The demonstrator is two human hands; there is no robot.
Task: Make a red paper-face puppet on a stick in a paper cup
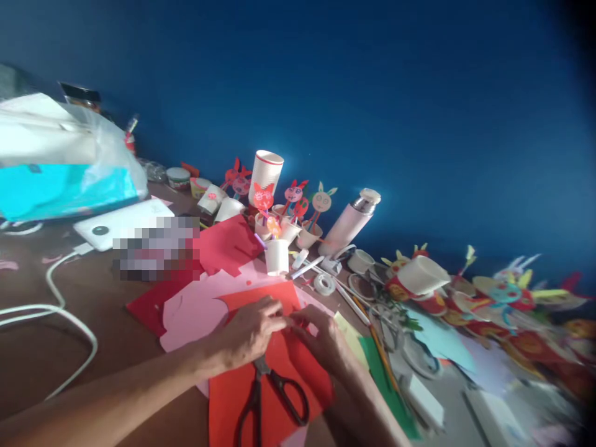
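My left hand (255, 330) and my right hand (321, 335) meet fingertip to fingertip above an orange-red sheet of paper (233, 397). Both have their fingers closed in a pinch. Whatever lies between the fingertips is too small and hidden to make out. Just below my left hand, black-handled scissors (263, 367) rest on the orange-red sheet, their blades partly covered by the hand. Pink paper (190, 310) with a cut, curved edge lies under and left of that sheet, and dark red paper (228, 245) lies behind it.
A white paper cup (277, 257) stands ahead, before more cups with paper animal faces (294, 194). Behind are stacked cups (266, 177) and a pink thermos (349, 223). Tape (325, 284), pencils (361, 310) and green paper (386, 379) lie right; a power bank (123, 223) with cable lies left.
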